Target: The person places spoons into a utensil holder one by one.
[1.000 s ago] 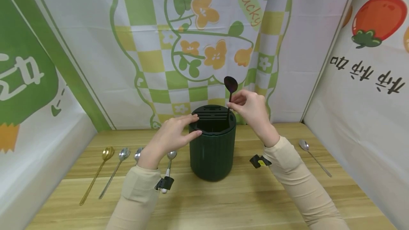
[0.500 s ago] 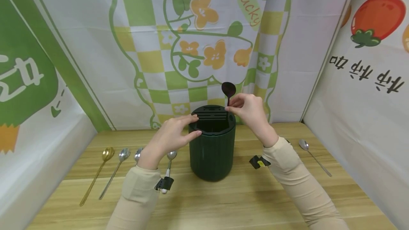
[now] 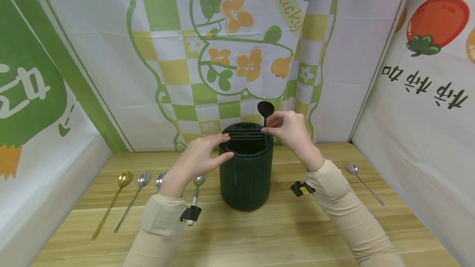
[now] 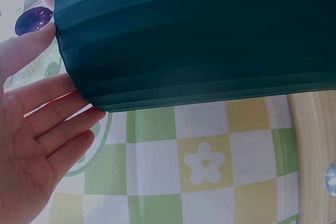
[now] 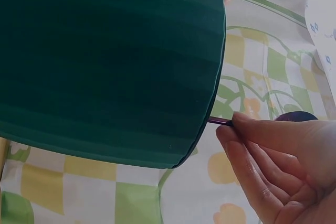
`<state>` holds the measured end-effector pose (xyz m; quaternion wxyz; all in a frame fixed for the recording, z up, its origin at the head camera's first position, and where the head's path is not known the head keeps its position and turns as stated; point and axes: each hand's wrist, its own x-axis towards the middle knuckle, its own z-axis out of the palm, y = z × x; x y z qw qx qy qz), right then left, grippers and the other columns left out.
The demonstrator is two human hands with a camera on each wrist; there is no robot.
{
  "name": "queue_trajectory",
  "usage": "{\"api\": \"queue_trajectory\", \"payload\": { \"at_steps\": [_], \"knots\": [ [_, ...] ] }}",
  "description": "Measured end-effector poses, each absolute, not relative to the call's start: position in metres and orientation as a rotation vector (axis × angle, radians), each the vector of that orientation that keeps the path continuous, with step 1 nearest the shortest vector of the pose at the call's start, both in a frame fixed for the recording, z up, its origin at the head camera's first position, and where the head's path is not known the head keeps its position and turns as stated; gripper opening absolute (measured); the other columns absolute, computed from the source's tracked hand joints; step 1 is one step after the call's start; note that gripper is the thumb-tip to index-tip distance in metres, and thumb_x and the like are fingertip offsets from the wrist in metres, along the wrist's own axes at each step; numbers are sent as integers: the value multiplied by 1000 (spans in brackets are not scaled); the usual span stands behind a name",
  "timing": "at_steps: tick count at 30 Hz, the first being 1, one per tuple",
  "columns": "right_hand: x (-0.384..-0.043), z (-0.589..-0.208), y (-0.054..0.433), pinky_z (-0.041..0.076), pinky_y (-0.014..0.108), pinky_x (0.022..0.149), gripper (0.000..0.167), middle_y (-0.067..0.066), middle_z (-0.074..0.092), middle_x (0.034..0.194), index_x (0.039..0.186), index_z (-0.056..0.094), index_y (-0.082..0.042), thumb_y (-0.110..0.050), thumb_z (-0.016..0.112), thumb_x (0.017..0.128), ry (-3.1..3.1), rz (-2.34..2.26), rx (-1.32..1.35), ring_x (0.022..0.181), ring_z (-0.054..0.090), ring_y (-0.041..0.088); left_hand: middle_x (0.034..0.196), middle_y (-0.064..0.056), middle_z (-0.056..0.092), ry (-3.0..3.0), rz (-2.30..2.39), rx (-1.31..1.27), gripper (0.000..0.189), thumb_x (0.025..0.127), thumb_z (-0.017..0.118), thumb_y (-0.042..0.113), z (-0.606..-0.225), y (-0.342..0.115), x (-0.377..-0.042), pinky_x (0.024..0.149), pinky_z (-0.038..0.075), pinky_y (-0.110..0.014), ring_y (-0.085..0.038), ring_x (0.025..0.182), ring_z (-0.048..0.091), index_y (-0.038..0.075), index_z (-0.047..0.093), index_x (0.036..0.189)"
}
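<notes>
I've got R hand pinching dk spoon just to its left, approx. vert., bowl up, handle down into rt side of grn holder; L hand, fingers extended at holder's left rim, farther off.

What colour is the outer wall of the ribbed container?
The outer wall is dark, slightly bluish green; it shows best in the left wrist view.
</notes>
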<state>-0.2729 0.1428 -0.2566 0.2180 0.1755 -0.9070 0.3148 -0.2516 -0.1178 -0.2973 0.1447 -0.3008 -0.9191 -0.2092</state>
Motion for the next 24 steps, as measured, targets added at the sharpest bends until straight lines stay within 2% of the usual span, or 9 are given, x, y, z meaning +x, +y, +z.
{"api": "queue_trajectory", "payload": {
  "at_steps": [8, 16, 24],
  "knots": [
    [-272, -257, 145, 55, 34, 64, 15, 3, 74, 81, 84, 72, -12, -25, 78, 79, -2591, 855, 469, 72, 70, 15, 139, -5, 53, -2655, -602, -863, 55, 92, 55, 49, -298, -118, -252, 101, 45, -45, -26, 125, 52, 14, 54, 135],
    [-264, -255, 155, 56, 34, 68, 17, 5, 74, 87, 94, 73, -10, -19, 76, 81, -2648, 917, 483, 78, 70, 17, 139, -6, 53, -2644, -596, -864, 55, 92, 56, 49, -299, -118, -251, 101, 45, -46, -27, 125, 53, 14, 53, 135],
    [-260, -261, 172, 57, 34, 66, 17, 7, 74, 90, 96, 72, -8, -20, 74, 83, -2635, 892, 447, 79, 70, 20, 140, -6, 52, -2649, -591, -858, 55, 92, 56, 48, -298, -118, -252, 101, 45, -46, -27, 124, 53, 14, 53, 135]
  ]
}}
